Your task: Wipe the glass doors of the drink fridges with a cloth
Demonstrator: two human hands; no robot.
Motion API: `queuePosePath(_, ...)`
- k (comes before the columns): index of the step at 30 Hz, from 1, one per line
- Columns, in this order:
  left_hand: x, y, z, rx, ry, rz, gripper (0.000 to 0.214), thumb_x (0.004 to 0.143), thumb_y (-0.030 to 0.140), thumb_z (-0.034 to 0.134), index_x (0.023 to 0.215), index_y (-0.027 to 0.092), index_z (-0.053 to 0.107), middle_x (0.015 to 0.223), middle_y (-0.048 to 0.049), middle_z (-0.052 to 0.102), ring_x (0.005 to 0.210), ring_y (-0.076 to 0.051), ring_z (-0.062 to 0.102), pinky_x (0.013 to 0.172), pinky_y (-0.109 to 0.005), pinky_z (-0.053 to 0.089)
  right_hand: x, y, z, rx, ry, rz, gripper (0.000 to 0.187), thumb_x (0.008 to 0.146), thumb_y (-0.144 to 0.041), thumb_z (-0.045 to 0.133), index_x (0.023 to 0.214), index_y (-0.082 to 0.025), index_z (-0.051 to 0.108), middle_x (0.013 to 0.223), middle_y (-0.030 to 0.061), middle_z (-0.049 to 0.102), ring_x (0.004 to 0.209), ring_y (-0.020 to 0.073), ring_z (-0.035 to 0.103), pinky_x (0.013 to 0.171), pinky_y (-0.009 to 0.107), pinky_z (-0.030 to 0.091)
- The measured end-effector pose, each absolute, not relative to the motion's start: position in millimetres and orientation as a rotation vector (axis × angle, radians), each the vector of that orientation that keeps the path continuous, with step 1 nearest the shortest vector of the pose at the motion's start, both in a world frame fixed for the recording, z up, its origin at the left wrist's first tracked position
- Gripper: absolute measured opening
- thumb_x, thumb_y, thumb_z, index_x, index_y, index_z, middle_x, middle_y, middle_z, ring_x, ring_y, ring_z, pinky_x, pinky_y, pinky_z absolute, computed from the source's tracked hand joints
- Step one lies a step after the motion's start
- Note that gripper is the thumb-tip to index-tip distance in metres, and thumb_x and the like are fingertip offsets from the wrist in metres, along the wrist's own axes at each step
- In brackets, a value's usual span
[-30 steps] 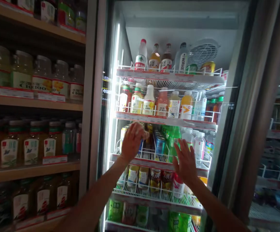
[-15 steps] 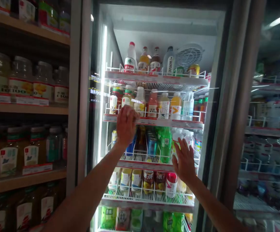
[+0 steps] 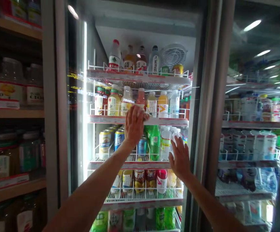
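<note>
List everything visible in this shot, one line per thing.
tall glass-door drinks cooler: one, grey-framed, centre
plastic bottles: four, white, amber, clear, top wire shelf
mixed juice bottles: several, yellow to orange, second wire shelf
metal drink cans: several, gold and blue, third wire shelf, left
green plastic bottles: few, green, same shelf, middle
clear water bottles: several, clear, same shelf, right
lidded glass jars: many, pale, wooden shelves, left
second cooler: one, grey, right
left hand: one, at second wire shelf's edge
right hand: one, open, by clear water bottles

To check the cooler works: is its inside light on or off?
On. A bright light strip glows down the left side of the cooler, lighting its bottles.
</note>
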State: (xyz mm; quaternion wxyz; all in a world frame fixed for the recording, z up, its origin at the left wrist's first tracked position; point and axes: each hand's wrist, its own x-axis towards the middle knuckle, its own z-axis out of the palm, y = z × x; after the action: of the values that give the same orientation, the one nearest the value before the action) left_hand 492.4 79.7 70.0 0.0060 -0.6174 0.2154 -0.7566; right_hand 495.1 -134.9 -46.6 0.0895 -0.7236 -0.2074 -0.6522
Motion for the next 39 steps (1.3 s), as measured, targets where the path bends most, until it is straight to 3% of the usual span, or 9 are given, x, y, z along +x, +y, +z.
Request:
queuePosePath(5,498.6,36.1,41.1,-1.724,1.128,-1.719,0.045,0.086,0.017,0.044,0.131,0.020,0.039,0.142,-0.0066,0.038,0.135,-0.022,0.027,0.109,-0.041,0.032,497.1,-149.1,-56.4,-2.145,-0.618,-1.934,0.061,0.088,-0.016,0.036,0.145,-0.022,0.014,0.148,0.0114,0.025,0.138,0.0264,0.018,0.105,0.052,0.028)
queuePosePath(10,504.6,16.5,81.7,-1.997,0.806,-2.155,0.039,0.088,0.020,0.040,0.127,0.015,0.044,0.140,-0.0123,0.039,0.138,-0.026,0.018,0.111,-0.046,0.027,496.1,-170.6,-56.8,-2.136,-0.547,-1.913,0.061,0.087,-0.015,0.035,0.144,-0.023,0.015,0.147,0.0120,0.027,0.137,0.0272,0.021,0.102,0.054,0.032)
queuePosePath(17,510.4,-26.9,44.4,-1.791,1.265,-1.664,0.042,0.086,0.017,0.042,0.128,0.016,0.041,0.142,-0.0078,0.039,0.136,-0.024,0.024,0.111,-0.043,0.027,501.4,-188.3,-61.0,-2.025,-0.576,-1.910,0.061,0.087,-0.016,0.036,0.144,-0.023,0.016,0.148,0.0108,0.023,0.136,0.0270,0.022,0.104,0.055,0.033)
queuePosePath(23,512.9,-48.8,86.6,-1.963,1.006,-2.040,0.039,0.089,0.018,0.037,0.127,0.013,0.043,0.142,-0.0116,0.038,0.137,-0.027,0.021,0.111,-0.046,0.025,503.6,-197.0,-57.9,-1.938,-0.527,-1.830,0.061,0.087,-0.015,0.034,0.145,-0.022,0.015,0.149,0.0117,0.021,0.136,0.0271,0.023,0.106,0.057,0.030)
queuePosePath(30,509.2,-38.2,-16.4,-1.744,1.356,-1.487,0.038,0.088,0.026,0.044,0.125,0.016,0.046,0.141,-0.0061,0.040,0.134,-0.021,0.030,0.111,-0.039,0.026,498.0,-199.8,-67.7,-1.954,-0.598,-1.820,0.062,0.088,-0.016,0.037,0.145,-0.025,0.014,0.148,0.0105,0.024,0.135,0.0270,0.026,0.104,0.056,0.035)
queuePosePath(36,504.5,21.0,13.8,-2.015,0.858,-2.018,0.041,0.088,0.021,0.045,0.129,0.018,0.043,0.142,-0.0096,0.038,0.137,-0.026,0.021,0.110,-0.045,0.026,489.7,-177.9,-65.3,-1.968,-0.761,-1.813,0.064,0.087,-0.014,0.037,0.145,-0.027,0.012,0.150,0.0061,0.019,0.137,0.0257,0.021,0.106,0.054,0.032)
queuePosePath(39,496.3,48.1,-18.1,-1.944,0.974,-1.785,0.042,0.087,0.023,0.047,0.128,0.018,0.043,0.141,-0.0081,0.040,0.136,-0.027,0.025,0.110,-0.045,0.028,484.8,-159.6,-67.6,-1.979,-0.836,-1.784,0.065,0.086,-0.012,0.037,0.145,-0.026,0.012,0.151,0.0057,0.019,0.137,0.0254,0.021,0.106,0.054,0.033)
